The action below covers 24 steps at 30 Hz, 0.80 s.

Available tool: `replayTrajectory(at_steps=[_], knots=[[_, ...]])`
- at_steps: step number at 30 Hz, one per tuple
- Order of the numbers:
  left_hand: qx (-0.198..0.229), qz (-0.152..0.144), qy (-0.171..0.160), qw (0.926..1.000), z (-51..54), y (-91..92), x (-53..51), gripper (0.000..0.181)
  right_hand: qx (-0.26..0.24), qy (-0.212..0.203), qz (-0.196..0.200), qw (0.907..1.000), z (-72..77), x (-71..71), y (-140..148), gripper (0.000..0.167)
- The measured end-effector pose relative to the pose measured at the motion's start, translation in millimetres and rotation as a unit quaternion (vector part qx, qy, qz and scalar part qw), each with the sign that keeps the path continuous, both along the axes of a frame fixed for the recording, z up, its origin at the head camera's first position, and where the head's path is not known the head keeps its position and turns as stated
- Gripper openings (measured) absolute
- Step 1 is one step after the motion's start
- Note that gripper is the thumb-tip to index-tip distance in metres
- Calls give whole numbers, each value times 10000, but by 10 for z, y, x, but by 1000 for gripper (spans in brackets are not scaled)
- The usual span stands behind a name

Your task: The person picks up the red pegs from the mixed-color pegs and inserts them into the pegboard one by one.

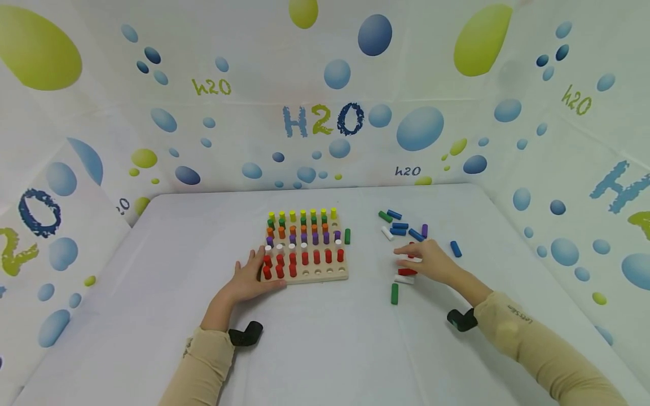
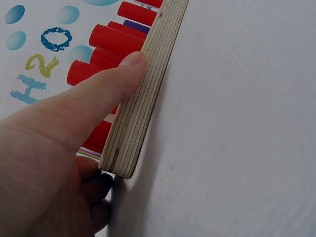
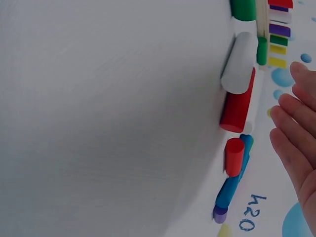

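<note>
A wooden pegboard (image 1: 330, 275) bears rows of upright yellow, green, orange, purple, white and red pegs; several holes at the right of its front row hold no peg. My left hand (image 1: 249, 279) holds its front left corner, thumb against the layered front edge in the left wrist view, other fingers along the left side. Over the loose pegs at the right hovers my right hand (image 1: 430, 261), fingers extended and nothing between them. Below it lie a red peg (image 1: 407, 272) and a white peg (image 3: 241, 64). Another red peg (image 3: 234, 157) is partly hidden by this hand in the head view.
A green peg (image 1: 394, 294) lies nearest the front; another green peg (image 1: 347, 236) lies beside the board's right side. Farther back are several blue pegs (image 1: 398, 232), a purple peg (image 1: 424, 230) and a white peg (image 1: 387, 233). One blue peg (image 1: 455, 248) lies apart at the right.
</note>
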<state>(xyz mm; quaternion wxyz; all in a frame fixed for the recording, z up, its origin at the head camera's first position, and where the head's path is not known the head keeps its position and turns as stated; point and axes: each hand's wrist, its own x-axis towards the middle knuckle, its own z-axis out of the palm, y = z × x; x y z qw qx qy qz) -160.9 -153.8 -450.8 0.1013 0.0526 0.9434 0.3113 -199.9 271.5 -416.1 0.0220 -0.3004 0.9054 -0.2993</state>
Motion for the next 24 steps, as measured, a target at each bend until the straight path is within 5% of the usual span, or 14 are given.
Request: replayTrajectory(at_steps=[18, 24], knots=[[54, 11, -26, 10000, -5, 6, 14, 114, 1106, 422, 469, 9919, -73, 19, 1, 18], [49, 26, -27, 10000, 11, 3, 26, 114, 1221, 271, 593, 9904, -52, 49, -20, 16]])
